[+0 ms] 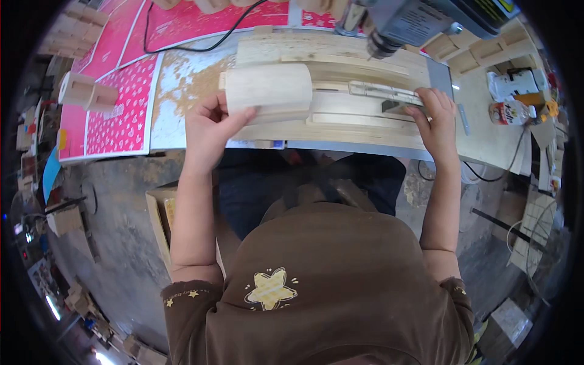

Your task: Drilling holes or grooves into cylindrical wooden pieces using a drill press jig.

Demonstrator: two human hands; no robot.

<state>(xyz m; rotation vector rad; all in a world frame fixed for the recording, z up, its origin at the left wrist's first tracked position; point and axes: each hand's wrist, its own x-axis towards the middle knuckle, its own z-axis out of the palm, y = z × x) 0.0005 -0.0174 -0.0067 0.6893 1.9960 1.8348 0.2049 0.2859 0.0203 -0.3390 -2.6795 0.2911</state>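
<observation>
My left hand (213, 125) grips a pale wooden block (267, 91) with a rounded right end, thumb on the near face and fingers partly hidden behind it. The block is at the left of a wooden jig (359, 125) made of long strips and boards. At the jig's right side, my right hand (437, 115) closes its thumb and fingers on the end of a pale, slim bar (386, 92). Close to the right thumb is a small dark piece (394, 107). Above the jig hangs a drill chuck (382, 47) with a thin bit.
Pink patterned sheeting (121, 103) covers the left of the workbench, with a wooden piece (88, 92) on it. Sawdust (182, 79) lies beside the jig. A black cable (201, 48) loops behind. At right are a bottle (511, 112) and stacked wooden parts (486, 48).
</observation>
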